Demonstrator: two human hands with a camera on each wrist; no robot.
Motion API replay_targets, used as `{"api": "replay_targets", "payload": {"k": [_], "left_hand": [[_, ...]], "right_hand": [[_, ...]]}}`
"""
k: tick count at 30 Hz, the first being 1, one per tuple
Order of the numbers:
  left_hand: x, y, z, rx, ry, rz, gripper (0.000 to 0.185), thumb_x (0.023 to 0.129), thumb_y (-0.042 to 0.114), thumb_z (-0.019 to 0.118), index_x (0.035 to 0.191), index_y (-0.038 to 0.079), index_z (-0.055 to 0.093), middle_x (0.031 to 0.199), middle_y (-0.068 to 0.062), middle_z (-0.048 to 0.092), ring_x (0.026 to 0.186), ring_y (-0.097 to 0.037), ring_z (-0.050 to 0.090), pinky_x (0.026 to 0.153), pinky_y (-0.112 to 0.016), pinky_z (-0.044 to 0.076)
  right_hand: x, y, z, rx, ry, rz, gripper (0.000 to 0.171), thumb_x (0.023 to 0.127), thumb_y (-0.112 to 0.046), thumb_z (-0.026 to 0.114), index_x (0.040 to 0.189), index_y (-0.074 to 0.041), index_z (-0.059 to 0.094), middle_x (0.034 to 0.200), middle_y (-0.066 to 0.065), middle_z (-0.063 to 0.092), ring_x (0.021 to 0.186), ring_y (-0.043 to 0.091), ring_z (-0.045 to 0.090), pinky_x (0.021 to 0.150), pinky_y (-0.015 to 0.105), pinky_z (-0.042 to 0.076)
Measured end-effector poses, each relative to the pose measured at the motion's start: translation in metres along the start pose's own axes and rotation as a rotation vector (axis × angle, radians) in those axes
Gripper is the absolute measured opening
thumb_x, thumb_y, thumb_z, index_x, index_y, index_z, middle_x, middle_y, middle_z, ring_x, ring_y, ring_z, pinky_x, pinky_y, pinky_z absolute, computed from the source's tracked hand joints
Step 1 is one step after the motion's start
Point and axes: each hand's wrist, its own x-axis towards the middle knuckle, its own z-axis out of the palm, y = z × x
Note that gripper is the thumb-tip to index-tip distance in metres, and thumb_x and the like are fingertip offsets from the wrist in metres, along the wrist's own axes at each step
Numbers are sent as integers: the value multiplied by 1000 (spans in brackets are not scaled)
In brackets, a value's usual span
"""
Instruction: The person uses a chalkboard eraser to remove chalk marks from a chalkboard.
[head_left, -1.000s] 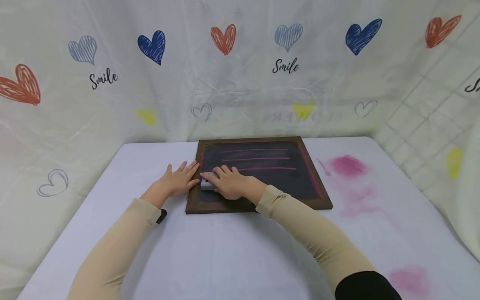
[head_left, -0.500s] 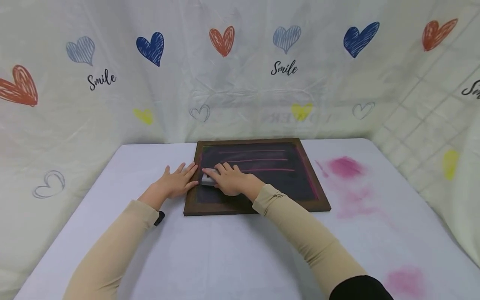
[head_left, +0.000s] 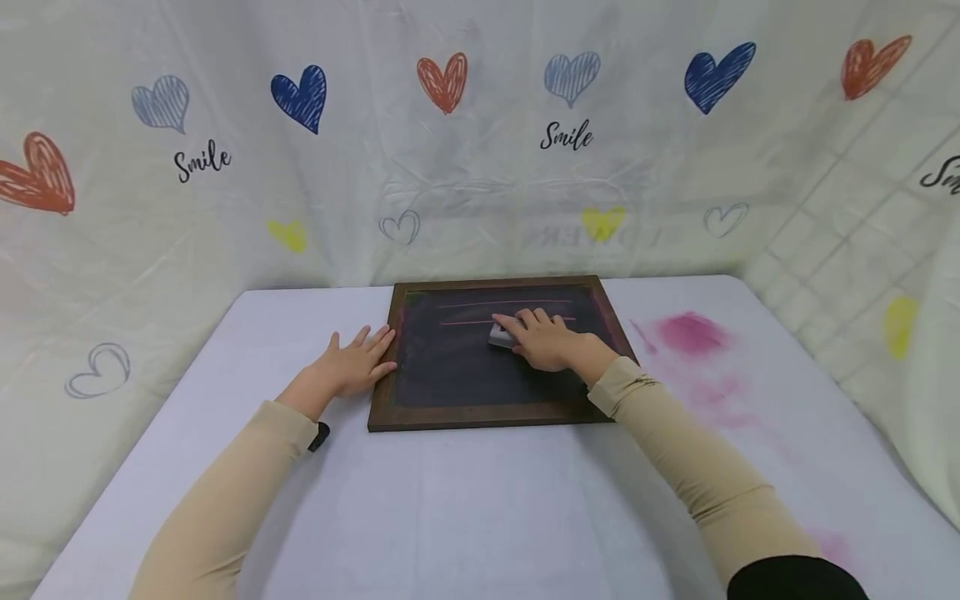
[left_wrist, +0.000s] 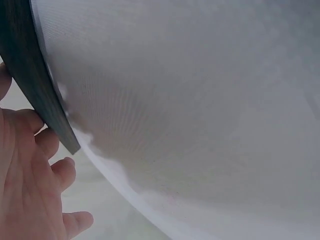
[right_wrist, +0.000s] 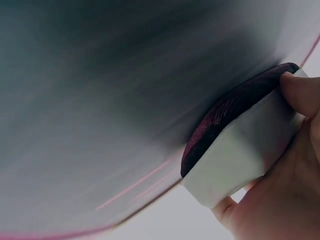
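While left hand [head_left: 354,364] steadies chalkboard [head_left: 457,375], right hand [head_left: 551,342] grips eraser [head_left: 501,336]

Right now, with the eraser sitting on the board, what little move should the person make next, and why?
Probably slide the eraser a little farther up the chalkboard. The right hand grips it just below two pink lines that remain, while the board's lower part looks wiped. The left hand presses flat on the frame's left edge, steadying it.

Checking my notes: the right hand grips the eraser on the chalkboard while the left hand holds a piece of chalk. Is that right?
Not quite. The right hand does grip the eraser on the chalkboard, but the head view shows the left hand holding nothing, lying flat against the board's left frame.
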Motion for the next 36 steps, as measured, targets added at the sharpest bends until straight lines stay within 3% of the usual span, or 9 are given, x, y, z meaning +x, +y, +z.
{"api": "replay_targets", "payload": {"k": [7, 16, 23, 36], "left_hand": [[0, -3, 0, -16, -1, -1, 74, 111, 50, 33, 165, 5, 11, 171, -13, 8, 155, -40, 7, 114, -74, 2], [0, -4, 4, 7, 3, -1, 72, 111, 48, 33, 165, 6, 10, 171, -13, 8, 155, -39, 7, 114, -74, 3], [-1, -4, 1, 4, -3, -4, 73, 111, 49, 34, 165, 5, 11, 171, -13, 9, 155, -40, 8, 114, -74, 4], [2, 0, 1, 9, -9, -3, 73, 111, 49, 34, 165, 6, 11, 171, -12, 8, 155, -39, 8, 114, -75, 4]], "right_hand": [[-38, 48, 0, -5, 29, 70, 63, 110, -20, 50, 164, -12, 18, 151, 28, 34, 132, 46, 36, 94, 58, 38], [-51, 68, 9, 50, 64, 67, 62, 110, -19, 50, 163, -12, 19, 149, 29, 34, 127, 46, 37, 91, 59, 38], [-31, 56, 6, 89, 37, 69, 62, 111, -21, 47, 164, -14, 16, 155, 29, 28, 136, 47, 30, 96, 60, 33], [34, -7, 5, 47, -45, 15, 66, 111, -25, 45, 167, -23, 9, 161, 22, 24, 141, 41, 28, 108, 59, 29]]}}
